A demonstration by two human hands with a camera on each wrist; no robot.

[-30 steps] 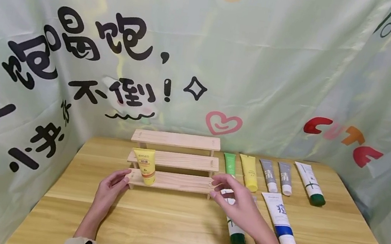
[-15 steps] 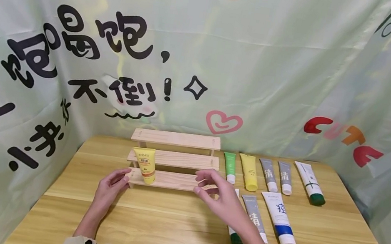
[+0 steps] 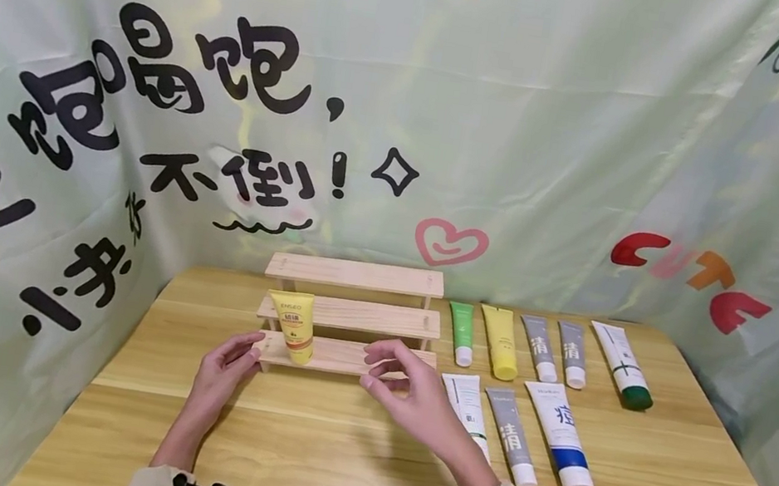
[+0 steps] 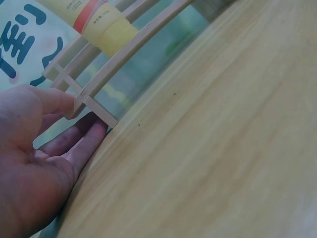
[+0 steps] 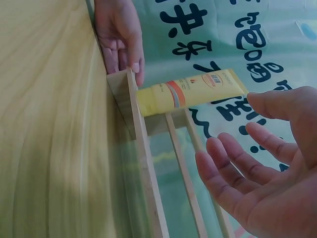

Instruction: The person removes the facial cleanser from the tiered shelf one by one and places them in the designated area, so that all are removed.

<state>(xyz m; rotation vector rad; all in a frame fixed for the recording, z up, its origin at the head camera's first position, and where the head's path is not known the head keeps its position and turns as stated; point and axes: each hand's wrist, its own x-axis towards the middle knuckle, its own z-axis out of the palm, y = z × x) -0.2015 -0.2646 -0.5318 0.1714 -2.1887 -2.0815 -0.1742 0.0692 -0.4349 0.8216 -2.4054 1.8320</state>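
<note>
A three-tier wooden display rack (image 3: 356, 275) stands at the back of the table. On its lowest step, near the left end, a yellow squeeze tube (image 3: 294, 328) is upright on its cap. My left hand (image 3: 223, 365) holds the left end of that step, thumb at the board and fingers by the leg, as the left wrist view shows. My right hand (image 3: 416, 394) hovers in front of the lowest step, right of the tube, with fingers loosely bent and nothing between them. In the right wrist view, the right hand (image 5: 267, 163) appears apart from the yellow tube (image 5: 190, 91).
Several tubes lie flat right of the rack: green (image 3: 461, 334), yellow (image 3: 499, 343), grey (image 3: 538, 349) and white with a green cap (image 3: 620, 366) behind; white (image 3: 467, 406), grey (image 3: 510, 437) and white-blue (image 3: 559, 438) in front. A printed curtain (image 3: 564, 135) closes off the back.
My right hand has moved left along the lowest step, from its right end towards the yellow tube, uncovering the front tubes. My left hand stays at the rack's left end.
</note>
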